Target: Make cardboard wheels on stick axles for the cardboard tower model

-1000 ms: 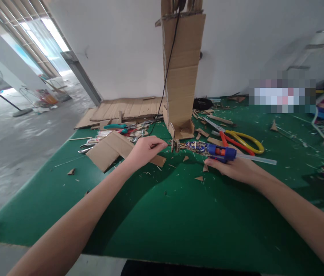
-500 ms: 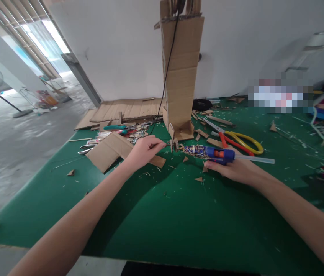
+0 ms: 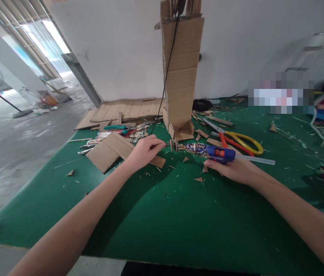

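Observation:
My right hand [image 3: 233, 168] is wrapped round the handle of a blue glue gun [image 3: 218, 153], with a clear glue stick [image 3: 256, 159] poking out of its back end. The gun points left, and glue smears and brown bits coat its front. At the nozzle sits a small brown piece of stacked discs [image 3: 174, 145], apparently cardboard. My left hand [image 3: 147, 149] pinches a thin stick at the left side of this disc piece. Whether the nozzle touches the discs I cannot tell.
A tall cardboard column [image 3: 182, 76] with a black cord [image 3: 169, 65] stands behind my hands. Scissors with red and yellow handles [image 3: 245, 142] lie behind the gun. Pliers [image 3: 116, 127], other tools and a folded cardboard piece [image 3: 107, 151] lie left on the green table [image 3: 162, 222].
Both hands keep nearly the same place and hold. The glue gun and disc piece have barely shifted.

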